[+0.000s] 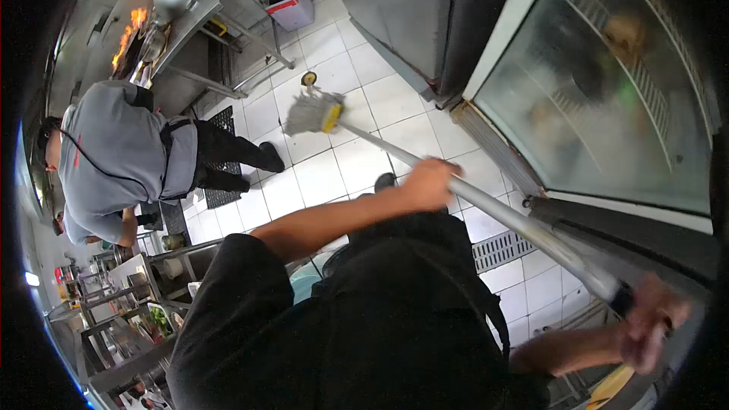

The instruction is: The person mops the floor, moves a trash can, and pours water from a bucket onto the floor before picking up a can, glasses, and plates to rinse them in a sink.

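Note:
A mop with a grey string head (315, 112) and a yellow clamp rests on the white tiled floor (364, 91). Its long metal handle (516, 220) runs diagonally down to the right. My left hand (429, 182) is closed around the middle of the handle. My right hand (649, 319), blurred, grips the handle's black top end at the lower right. My black shirt fills the lower middle, and one shoe (384, 181) shows just beyond my left hand.
A co-worker in a grey shirt (114, 152) stands on a black mat at the left, by a stove with flames (129, 34). A glass-door fridge (607, 83) is at right, a floor drain grate (497, 249) below it. A bin (288, 4) stands far back; steel shelves (129, 296) lower left.

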